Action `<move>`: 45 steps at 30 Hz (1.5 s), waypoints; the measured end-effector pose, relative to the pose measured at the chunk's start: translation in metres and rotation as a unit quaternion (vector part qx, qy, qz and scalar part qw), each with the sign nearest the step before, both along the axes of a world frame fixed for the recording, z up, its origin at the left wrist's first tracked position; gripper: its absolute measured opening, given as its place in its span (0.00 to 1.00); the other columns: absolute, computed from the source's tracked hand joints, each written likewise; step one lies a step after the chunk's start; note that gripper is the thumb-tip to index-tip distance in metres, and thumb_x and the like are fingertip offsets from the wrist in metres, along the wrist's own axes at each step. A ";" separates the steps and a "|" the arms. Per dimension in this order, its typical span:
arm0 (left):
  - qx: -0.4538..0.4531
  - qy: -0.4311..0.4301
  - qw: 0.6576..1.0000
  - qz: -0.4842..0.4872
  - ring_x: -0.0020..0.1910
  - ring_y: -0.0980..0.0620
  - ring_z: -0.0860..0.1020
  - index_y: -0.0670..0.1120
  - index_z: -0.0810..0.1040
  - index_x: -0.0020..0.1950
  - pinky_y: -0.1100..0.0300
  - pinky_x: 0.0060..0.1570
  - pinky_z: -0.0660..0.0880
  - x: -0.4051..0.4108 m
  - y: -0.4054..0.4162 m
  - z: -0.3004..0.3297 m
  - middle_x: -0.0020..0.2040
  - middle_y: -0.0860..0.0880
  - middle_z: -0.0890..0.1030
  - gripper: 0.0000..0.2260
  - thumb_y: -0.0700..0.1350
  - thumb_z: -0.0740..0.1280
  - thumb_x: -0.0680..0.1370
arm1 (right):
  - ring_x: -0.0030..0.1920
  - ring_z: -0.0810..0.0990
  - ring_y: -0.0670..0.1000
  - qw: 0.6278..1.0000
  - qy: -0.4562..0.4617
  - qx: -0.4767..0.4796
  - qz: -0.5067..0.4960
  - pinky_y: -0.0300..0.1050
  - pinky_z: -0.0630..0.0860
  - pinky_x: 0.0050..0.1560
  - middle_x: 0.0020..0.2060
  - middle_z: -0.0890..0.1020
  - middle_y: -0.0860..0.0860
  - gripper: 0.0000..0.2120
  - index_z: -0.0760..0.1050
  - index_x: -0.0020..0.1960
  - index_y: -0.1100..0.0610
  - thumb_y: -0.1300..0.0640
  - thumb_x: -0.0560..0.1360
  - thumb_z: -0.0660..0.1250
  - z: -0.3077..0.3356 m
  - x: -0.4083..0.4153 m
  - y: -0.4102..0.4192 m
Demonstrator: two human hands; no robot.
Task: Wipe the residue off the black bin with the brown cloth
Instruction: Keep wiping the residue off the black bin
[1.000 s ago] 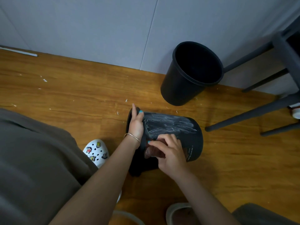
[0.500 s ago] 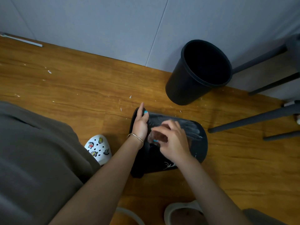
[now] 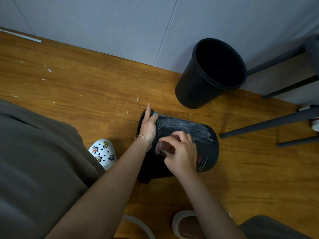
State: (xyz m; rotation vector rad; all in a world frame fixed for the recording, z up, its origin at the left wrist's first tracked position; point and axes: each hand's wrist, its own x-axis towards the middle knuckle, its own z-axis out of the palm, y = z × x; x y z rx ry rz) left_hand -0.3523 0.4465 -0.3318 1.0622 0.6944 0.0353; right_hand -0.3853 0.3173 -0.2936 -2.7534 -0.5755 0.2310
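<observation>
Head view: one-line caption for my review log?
Right hand rubs brown cloth on the tipped, white-smeared black plastic bin; left hand steadies its rim.

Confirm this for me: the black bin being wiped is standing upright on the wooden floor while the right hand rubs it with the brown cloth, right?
Not quite. The head view shows the black bin lying on its side on the wooden floor; the right hand does rub it with the brown cloth.
</observation>
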 end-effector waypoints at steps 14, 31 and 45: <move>-0.001 0.016 1.000 0.012 0.72 0.50 0.63 0.52 0.55 0.78 0.58 0.71 0.60 -0.004 -0.002 0.003 0.75 0.48 0.61 0.25 0.40 0.56 0.82 | 0.55 0.71 0.53 0.999 -0.022 0.012 -0.042 0.51 0.71 0.53 0.53 0.74 0.47 0.23 0.80 0.51 0.41 0.62 0.62 0.75 -0.005 -0.013 0.001; 0.026 -0.016 0.999 -0.020 0.36 0.68 0.73 0.51 0.57 0.77 0.77 0.36 0.68 -0.022 -0.009 0.000 0.56 0.53 0.76 0.25 0.36 0.54 0.82 | 0.61 0.70 0.53 0.996 0.058 -0.063 -0.021 0.53 0.68 0.60 0.55 0.74 0.46 0.14 0.78 0.56 0.41 0.54 0.72 0.69 0.016 0.054 0.041; 0.039 -0.020 0.999 -0.016 0.47 0.71 0.72 0.48 0.58 0.76 0.82 0.42 0.66 -0.024 -0.011 -0.002 0.58 0.53 0.75 0.24 0.34 0.54 0.81 | 0.61 0.71 0.54 0.992 0.069 -0.088 -0.062 0.54 0.70 0.59 0.55 0.74 0.49 0.14 0.78 0.56 0.41 0.53 0.72 0.69 0.020 0.052 0.046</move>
